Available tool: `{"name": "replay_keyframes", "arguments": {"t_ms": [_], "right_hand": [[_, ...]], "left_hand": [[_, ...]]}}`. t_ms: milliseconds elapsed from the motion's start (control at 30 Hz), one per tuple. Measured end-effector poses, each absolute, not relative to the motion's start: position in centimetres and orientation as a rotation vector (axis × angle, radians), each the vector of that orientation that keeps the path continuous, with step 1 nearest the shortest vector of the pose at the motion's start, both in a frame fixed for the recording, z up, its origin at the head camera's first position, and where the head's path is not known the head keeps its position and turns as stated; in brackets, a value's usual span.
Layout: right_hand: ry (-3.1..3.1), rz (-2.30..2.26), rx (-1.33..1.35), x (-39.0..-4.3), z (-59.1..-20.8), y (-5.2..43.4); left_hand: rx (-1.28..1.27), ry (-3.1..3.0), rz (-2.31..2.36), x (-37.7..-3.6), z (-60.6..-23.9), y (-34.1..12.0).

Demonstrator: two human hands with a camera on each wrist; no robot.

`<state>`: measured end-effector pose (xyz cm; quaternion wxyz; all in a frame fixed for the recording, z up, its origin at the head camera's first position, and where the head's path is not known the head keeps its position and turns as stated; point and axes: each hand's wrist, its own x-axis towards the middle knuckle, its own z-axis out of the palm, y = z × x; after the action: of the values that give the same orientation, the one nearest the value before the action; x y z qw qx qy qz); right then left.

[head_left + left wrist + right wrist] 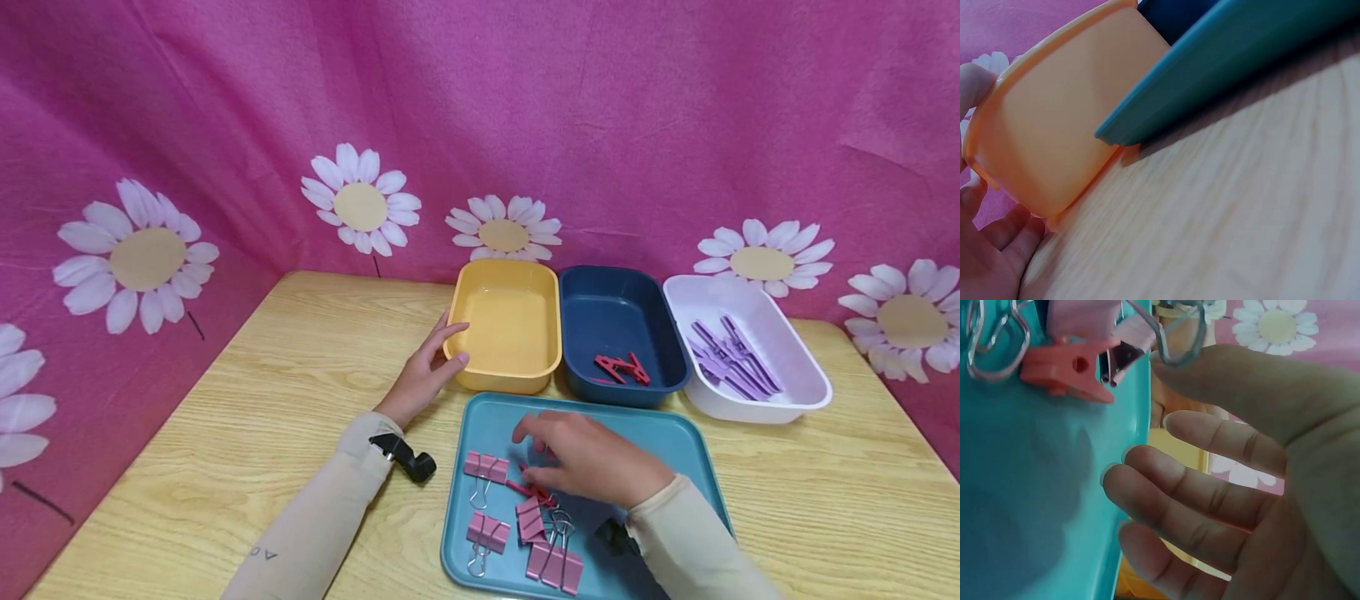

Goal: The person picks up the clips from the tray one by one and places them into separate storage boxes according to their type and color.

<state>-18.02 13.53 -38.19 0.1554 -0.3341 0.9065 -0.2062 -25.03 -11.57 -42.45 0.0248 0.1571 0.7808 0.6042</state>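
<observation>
1. Your left hand (420,375) rests at the near left corner of the yellow bin (506,333), thumb and fingers spread apart at its rim.
2. Your right hand (588,458) is over the tray (675,437), fingers loosely bent, thumb apart from them, pinching nothing.
3. The red peg (534,493) lies in the tray just below your right thumb, among the pink clips (489,532) with their wire handles.
4. Behind the tray on the worktop (337,358), you have the yellow bin, the navy bin (611,308) and the lilac bin (761,321), left to right.
5. Your navy bin holds more red pegs (636,369); your lilac bin, purple pegs (750,353).
</observation>
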Motion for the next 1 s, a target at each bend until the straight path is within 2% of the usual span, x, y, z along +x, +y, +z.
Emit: {"name": "replay_keyframes", "arguments": {"t_ms": [433,1000], "right_hand": [[2.552,-0.586,-1.099,-17.8,-39.3,12.8],[2.508,-0.541,-1.023,-17.9,-39.4,12.4]], "left_hand": [[0.492,2.398,1.882,-25.0,-42.4,-11.6],[0.480,2.414,1.867,-25.0,-42.4,-11.6]]}}
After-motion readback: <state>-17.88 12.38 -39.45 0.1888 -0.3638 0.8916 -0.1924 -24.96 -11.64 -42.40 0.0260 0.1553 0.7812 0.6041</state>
